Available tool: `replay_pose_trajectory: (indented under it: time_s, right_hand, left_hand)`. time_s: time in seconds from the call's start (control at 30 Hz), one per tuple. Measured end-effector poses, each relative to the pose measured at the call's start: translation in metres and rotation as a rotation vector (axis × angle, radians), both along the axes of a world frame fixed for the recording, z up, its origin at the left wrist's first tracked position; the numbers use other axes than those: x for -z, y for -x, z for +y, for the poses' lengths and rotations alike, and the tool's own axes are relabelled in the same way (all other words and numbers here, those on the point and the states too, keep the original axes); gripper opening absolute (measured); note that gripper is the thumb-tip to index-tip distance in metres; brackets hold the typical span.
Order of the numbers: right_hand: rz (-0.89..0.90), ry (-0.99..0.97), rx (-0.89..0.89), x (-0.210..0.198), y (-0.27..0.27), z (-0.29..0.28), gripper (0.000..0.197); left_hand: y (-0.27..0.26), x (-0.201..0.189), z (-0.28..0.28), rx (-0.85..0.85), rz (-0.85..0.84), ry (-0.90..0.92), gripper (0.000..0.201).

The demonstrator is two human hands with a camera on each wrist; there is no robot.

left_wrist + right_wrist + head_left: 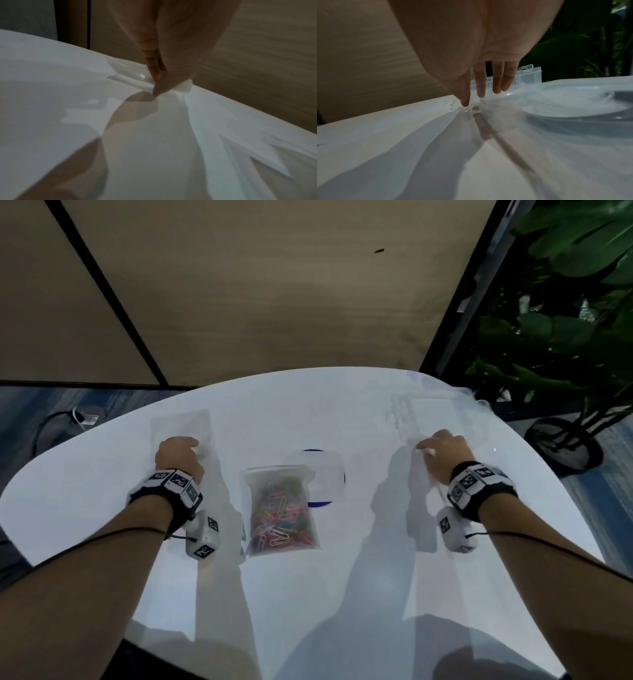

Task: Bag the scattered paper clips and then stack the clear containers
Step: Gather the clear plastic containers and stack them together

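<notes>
A zip bag (281, 510) full of coloured paper clips lies flat at the table's middle. One flat clear container (181, 424) sits at the far left, and my left hand (195, 445) is at its near edge. In the left wrist view the thumb and a finger of my left hand (157, 90) pinch the rim of this left clear container (126, 77). A second clear container (433, 416) lies at the far right. My right hand (423, 446) reaches its near left corner. Its straight fingers (481, 93) point down and touch the right clear container (529, 75) at the near edge.
The white table (102, 474) has a rounded far edge close behind both containers. A round clear disc with a blue rim (318, 477) lies just behind the bag. Potted plants (565, 337) stand off the table's right side, and a wood-panel wall rises behind.
</notes>
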State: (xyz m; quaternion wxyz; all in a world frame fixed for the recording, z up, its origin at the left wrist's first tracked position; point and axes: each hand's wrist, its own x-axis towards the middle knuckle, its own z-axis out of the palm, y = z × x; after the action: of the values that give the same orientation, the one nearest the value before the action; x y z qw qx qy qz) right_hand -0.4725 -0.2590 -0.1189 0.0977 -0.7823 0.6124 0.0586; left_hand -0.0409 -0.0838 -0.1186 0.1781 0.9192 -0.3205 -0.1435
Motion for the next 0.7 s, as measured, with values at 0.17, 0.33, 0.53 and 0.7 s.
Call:
replay_pose_trajectory:
  time_s: [0.17,0.33,0.53,0.7]
  right_hand:
    - [0.06,-0.071,-0.172,-0.009,-0.039,0.046,0.042]
    - [-0.005,-0.236,-0.272,-0.007,-0.059,0.099,0.043]
    - [-0.64,-0.146,0.021,-0.044,-0.002,0.104,0.032]
    - [-0.157,-0.045,0.337,-0.026,0.094,0.076,0.078]
  left_hand:
    - [0.048,-0.047,-0.003,0.222,-0.183,0.132,0.024]
    - [0.122,-0.078,-0.012,0.552,-0.35,0.258,0.03]
    - [0.211,-0.064,-0.046,0.916,-0.167,0.252,0.028]
    - [0.273,-0.039,-0.069,1.093,-0.028,-0.016,0.037]
